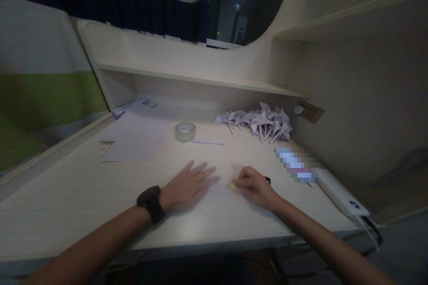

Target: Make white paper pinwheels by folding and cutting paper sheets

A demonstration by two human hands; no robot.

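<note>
My left hand (192, 187), with a dark watch (150, 202) on its wrist, lies flat on the desk with the fingers spread. Under and beside its fingertips is a faint pale piece of paper (219, 189), hard to tell from the desktop. Close by on the right, my right hand (256, 187) is closed around a yellow-and-black tool (233, 185). A yellow tip shows at the fingers and a dark end behind the knuckles; most of it is hidden. Beyond the hands lie a thin rolled paper stick (209, 143) and a roll of clear tape (185, 132).
White paper sheets (137, 131) lie at the back left. Several paper pinwheels (261, 121) are heaped at the back right. A blurred-out phone-like device (296, 164) and a white power strip (341, 193) with cables line the right side. A shelf (200, 78) overhangs the back.
</note>
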